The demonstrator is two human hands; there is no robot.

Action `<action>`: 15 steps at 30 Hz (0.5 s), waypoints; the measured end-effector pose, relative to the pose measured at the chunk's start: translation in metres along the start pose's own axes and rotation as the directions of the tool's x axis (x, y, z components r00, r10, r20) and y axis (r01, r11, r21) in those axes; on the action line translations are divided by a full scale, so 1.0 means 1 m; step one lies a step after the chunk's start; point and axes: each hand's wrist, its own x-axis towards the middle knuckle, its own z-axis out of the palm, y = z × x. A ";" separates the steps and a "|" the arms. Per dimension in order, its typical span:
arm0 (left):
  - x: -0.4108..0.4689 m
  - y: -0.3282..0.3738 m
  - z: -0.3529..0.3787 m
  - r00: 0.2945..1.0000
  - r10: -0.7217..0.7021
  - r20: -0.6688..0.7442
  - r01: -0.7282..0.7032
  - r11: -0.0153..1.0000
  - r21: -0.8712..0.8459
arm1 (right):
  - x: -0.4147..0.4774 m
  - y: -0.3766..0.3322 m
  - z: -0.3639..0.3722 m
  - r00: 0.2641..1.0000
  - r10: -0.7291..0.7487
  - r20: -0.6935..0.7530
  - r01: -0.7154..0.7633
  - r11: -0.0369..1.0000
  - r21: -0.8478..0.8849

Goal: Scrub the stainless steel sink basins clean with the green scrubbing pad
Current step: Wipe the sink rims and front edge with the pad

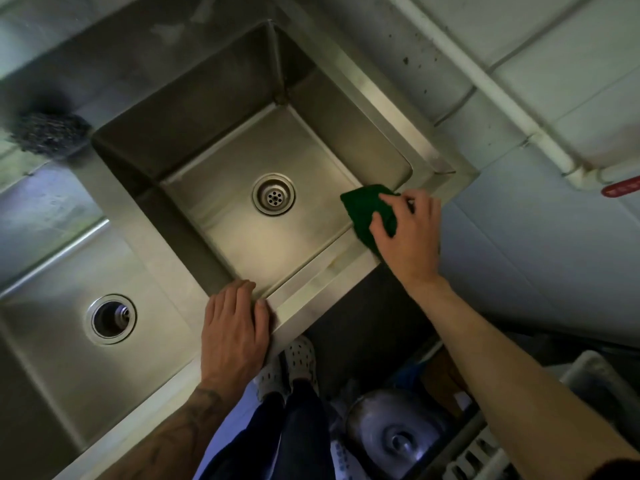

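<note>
Left hand (235, 327) laid flat, palm down, fingers straight and held together, thumb alongside. Left forearm (173, 438) bare, tattooed, angled in from lower left. Right arm (502, 368) bare, stretched forward from lower right. Right hand (408, 233) seen back-up, fingers curled, green pad (363, 209) gripped under fingertips.
</note>
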 end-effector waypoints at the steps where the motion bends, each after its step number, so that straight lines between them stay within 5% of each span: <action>1: 0.000 0.001 0.001 1.000 0.000 -0.004 0.000 1.000 -0.001 | -0.007 -0.007 0.003 0.999 0.028 -0.017 -0.028 1.000 0.001; 3: 0.001 0.001 0.001 1.000 0.002 -0.014 -0.002 1.000 0.005 | -0.034 -0.033 0.012 1.000 0.008 -0.005 -0.008 0.999 0.033; 9: 0.000 0.001 -0.001 0.999 0.019 -0.046 -0.018 1.000 0.019 | -0.077 -0.060 0.015 0.918 -0.362 0.160 0.343 0.929 0.138; 15: 0.002 0.003 0.000 0.997 0.027 -0.076 -0.027 1.000 0.005 | -0.027 -0.028 0.007 0.999 0.039 -0.010 -0.039 0.999 0.036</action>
